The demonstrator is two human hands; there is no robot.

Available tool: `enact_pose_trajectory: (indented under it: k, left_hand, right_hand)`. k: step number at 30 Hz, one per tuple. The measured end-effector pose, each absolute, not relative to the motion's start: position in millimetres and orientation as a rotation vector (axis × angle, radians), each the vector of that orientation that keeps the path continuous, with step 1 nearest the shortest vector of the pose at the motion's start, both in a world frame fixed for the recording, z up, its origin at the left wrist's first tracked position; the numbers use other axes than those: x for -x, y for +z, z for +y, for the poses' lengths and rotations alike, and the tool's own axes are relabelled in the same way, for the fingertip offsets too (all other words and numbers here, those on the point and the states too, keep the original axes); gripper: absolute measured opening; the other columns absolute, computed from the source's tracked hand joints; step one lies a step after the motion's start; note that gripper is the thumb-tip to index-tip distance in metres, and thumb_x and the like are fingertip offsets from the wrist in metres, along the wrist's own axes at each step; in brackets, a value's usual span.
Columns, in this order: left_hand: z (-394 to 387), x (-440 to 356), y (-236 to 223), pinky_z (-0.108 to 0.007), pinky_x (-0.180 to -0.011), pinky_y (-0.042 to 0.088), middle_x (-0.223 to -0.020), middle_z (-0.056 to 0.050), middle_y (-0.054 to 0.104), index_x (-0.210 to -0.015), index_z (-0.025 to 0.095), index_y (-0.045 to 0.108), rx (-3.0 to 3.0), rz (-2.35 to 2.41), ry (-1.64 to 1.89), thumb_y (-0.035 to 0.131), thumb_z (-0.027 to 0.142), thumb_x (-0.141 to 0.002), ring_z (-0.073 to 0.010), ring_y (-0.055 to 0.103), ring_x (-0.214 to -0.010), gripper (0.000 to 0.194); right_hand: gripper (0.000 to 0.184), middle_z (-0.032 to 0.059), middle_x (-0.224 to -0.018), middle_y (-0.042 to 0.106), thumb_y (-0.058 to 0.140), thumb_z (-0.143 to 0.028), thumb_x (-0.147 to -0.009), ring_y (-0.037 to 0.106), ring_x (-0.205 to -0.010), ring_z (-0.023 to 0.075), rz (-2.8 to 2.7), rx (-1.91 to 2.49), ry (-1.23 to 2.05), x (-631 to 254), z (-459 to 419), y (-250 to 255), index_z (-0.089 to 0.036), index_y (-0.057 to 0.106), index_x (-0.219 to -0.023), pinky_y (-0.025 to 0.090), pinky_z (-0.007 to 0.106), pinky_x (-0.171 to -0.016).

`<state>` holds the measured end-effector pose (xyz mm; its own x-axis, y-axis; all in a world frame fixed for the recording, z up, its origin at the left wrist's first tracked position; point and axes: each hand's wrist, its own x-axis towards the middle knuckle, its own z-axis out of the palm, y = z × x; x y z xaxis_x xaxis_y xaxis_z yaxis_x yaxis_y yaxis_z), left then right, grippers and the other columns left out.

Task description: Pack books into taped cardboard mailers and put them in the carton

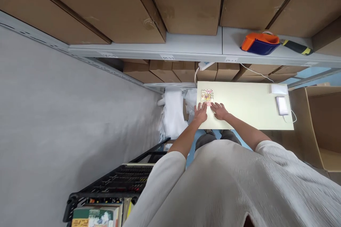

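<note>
A small, colourful printed piece point(207, 96), pink, yellow and white, lies flat at the left end of the pale tabletop point(245, 108). I cannot make out whether it is a card, a sticker sheet or a thin booklet. My left hand point(201, 112) rests at its lower left edge, fingers stretched out and touching it. At its lower right corner lies my right hand point(220, 111), palm down with the fingers spread. Neither hand is wrapped around anything.
A white block point(279, 89) and a blurred device point(282, 105) with a cable sit at the table's right end. Above runs a shelf point(191, 44) with cartons, an orange-and-blue tape dispenser point(260, 43) and a cutter point(297, 47). An open carton point(311, 127) stands right; a black crate point(103, 195) holds books lower left.
</note>
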<state>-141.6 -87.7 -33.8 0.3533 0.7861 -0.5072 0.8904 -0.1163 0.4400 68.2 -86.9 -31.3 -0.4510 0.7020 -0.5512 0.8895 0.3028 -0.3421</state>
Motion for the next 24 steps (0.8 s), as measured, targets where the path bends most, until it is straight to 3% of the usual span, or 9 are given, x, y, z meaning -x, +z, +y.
enact_pose_trajectory:
  k: [6,14,24]
  left_hand:
    - [-49.5,144.2,-37.7,-0.069,-0.141,0.009,-0.19,-0.011,0.019,-0.181,0.023,0.028,-1.844,1.501,-0.195,0.062,0.021,-0.092,-0.0427,0.02,-0.174,0.096]
    - [-33.3,146.0,-41.7,-0.069,-0.136,0.024,-0.191,-0.012,0.017,-0.182,0.022,0.026,-1.858,1.518,-0.18,0.068,0.027,-0.091,-0.0469,0.031,-0.166,0.1]
    - [-17.5,139.4,-41.2,-0.068,-0.129,0.037,-0.19,-0.016,0.017,-0.18,0.02,0.029,-1.834,1.53,-0.218,0.074,0.033,-0.09,-0.0513,0.034,-0.163,0.101]
  right_hand:
    - [0.079,0.0106,-0.19,0.017,0.062,-0.029,-0.097,0.019,-0.174,0.0411,2.233,-1.479,-0.937,-52.9,-41.6,-37.5,-0.023,0.045,-0.174,0.016,0.063,-0.138]
    - [0.079,0.0033,-0.192,0.011,0.064,-0.032,-0.096,0.024,-0.171,0.0407,2.174,-1.52,-0.961,-45.3,-19.9,-43.6,-0.028,0.045,-0.172,0.034,0.059,-0.132]
    - [0.081,0.003,-0.192,0.008,0.064,-0.033,-0.093,0.028,-0.166,0.0454,2.113,-1.552,-1.005,-40.7,-9.9,-52.1,-0.026,0.045,-0.172,0.043,0.066,-0.126]
